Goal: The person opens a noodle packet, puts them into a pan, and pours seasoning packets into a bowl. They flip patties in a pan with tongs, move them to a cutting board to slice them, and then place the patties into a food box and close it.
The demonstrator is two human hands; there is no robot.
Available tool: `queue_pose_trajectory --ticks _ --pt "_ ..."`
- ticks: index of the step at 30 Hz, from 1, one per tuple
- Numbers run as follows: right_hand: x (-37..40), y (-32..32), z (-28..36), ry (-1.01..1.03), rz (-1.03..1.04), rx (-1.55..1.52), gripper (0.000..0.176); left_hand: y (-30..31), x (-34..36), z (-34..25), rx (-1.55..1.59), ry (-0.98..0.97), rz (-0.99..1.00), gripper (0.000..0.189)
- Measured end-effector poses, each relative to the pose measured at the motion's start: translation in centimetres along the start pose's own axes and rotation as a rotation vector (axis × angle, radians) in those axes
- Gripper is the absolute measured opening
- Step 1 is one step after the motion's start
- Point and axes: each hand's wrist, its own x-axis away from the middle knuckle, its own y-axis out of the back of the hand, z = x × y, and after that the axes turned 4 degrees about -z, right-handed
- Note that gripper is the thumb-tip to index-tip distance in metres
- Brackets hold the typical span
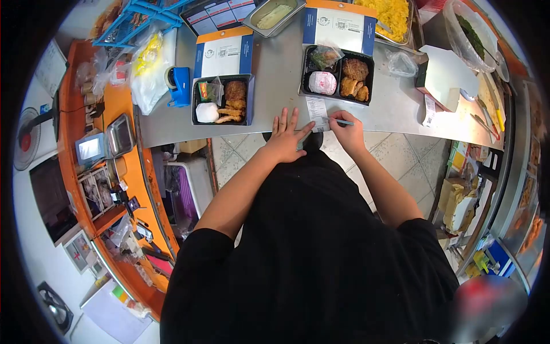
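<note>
My left hand (285,140) lies flat at the counter's front edge with its fingers spread, its thumb side touching a printed receipt (317,110). My right hand (349,135) is closed around a pen (342,121), whose tip is at the receipt's right side. Beyond the left hand stands an open meal box (195,114) with fried pieces, a white wrapped bundle and small packets. Another open meal box (338,98), behind the receipt, has similar fried food and a round wrapped bundle with pink print. Something greenish beside my left thumb is too small to make out.
On the steel counter (275,69), a blue tape dispenser (179,87) and white plastic bags (150,77) stand left. A white open carton (444,74), a second receipt (429,110) and tongs (484,125) lie right. Trays of yellow food (392,17) and pale food (274,17) sit behind.
</note>
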Motion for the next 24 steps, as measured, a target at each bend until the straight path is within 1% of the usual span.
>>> queue_pose_trajectory --ticks 2,4,5,7,8,10,11,13,14,16,17,19,20,22,24 --pt "-0.2 -0.1 0.0 -0.033 -0.010 -0.016 0.014 0.1 0.0 0.0 0.003 -0.004 0.000 0.097" --pt "-0.4 -0.2 -0.1 -0.111 -0.009 -0.057 0.014 0.0 -0.1 0.1 0.007 -0.008 -0.001 0.097" --pt "-0.4 -0.1 0.1 -0.112 -0.010 -0.056 0.014 0.0 -0.1 0.1 0.012 -0.005 0.005 0.097" --pt "-0.5 0.2 0.5 -0.191 0.024 -0.098 0.013 0.0 -0.1 0.1 0.020 -0.003 0.012 0.096" --pt "-0.5 0.1 0.3 -0.192 0.025 -0.097 0.013 -0.1 -0.1 0.1 0.015 -0.004 0.007 0.097" --pt "-0.4 -0.5 0.0 -0.115 -0.002 -0.083 0.012 -0.1 0.0 0.2 0.012 -0.005 0.001 0.097" --pt "-0.4 -0.8 -0.1 -0.116 -0.002 -0.082 0.012 -0.2 0.0 0.2 0.011 -0.007 -0.007 0.097" --pt "-0.3 -1.6 -0.3 0.088 -0.031 0.022 0.011 -0.2 0.0 0.2 0.011 -0.010 -0.016 0.098" --pt "-0.3 -1.8 -0.3 0.089 -0.031 0.022 0.011 -0.2 0.0 0.1 0.014 -0.005 -0.008 0.098" --pt "-0.5 -2.3 -0.4 0.024 -0.041 0.040 0.012 -0.1 0.0 0.2 0.016 0.003 0.000 0.098" --pt "-0.5 -2.3 -0.4 0.024 -0.040 0.039 0.012 -0.2 0.0 0.2 0.012 -0.001 -0.008 0.098" --pt "-0.6 -2.3 -0.3 -0.085 -0.061 -0.069 0.013 -0.4 0.0 0.2 0.010 -0.005 -0.015 0.097" --pt "-0.7 -2.2 -0.4 -0.085 -0.059 -0.068 0.013 -0.4 0.0 0.2 0.014 -0.006 -0.019 0.098" --pt "-1.0 -2.1 -0.4 -0.181 -0.037 -0.111 0.014 -0.5 0.1 0.2 0.020 -0.004 -0.022 0.098" --pt "-1.0 -2.3 -0.4 -0.198 -0.032 -0.147 0.014 -0.6 0.1 0.3 0.016 -0.012 -0.049 0.098"
